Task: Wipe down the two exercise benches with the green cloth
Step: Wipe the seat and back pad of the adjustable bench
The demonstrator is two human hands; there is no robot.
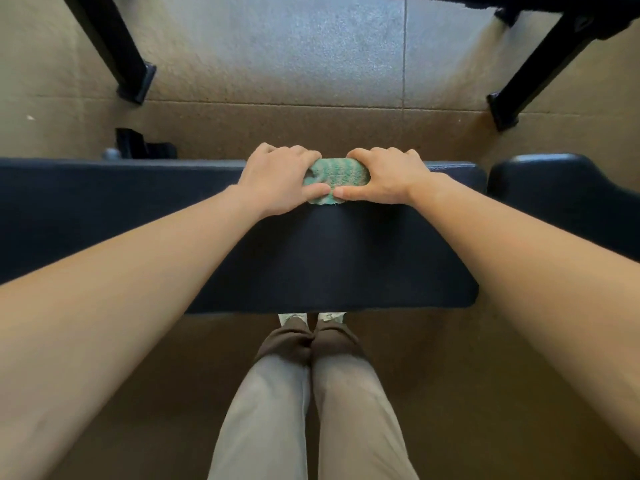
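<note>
— What do the hands have from where you sit?
— Both are closed on the green cloth (334,173). I see the left hand (277,178) gripping its left end, fingers curled over the far side and thumb pressed on the near edge. The right hand (384,176) does the same on the right end, and the two thumbs almost meet
— And the cloth itself?
— Bunched up on the dark bench pad (329,258), at its far edge, toward its right end
— What's around it?
— A second pad (568,195) sits just beside the bench pad's right end. Beyond the bench pad I make out two black frame legs (117,46) on the brown floor (277,64). On its near side are beige trousers (360,410), with pale shoes (294,317) at its edge
</note>
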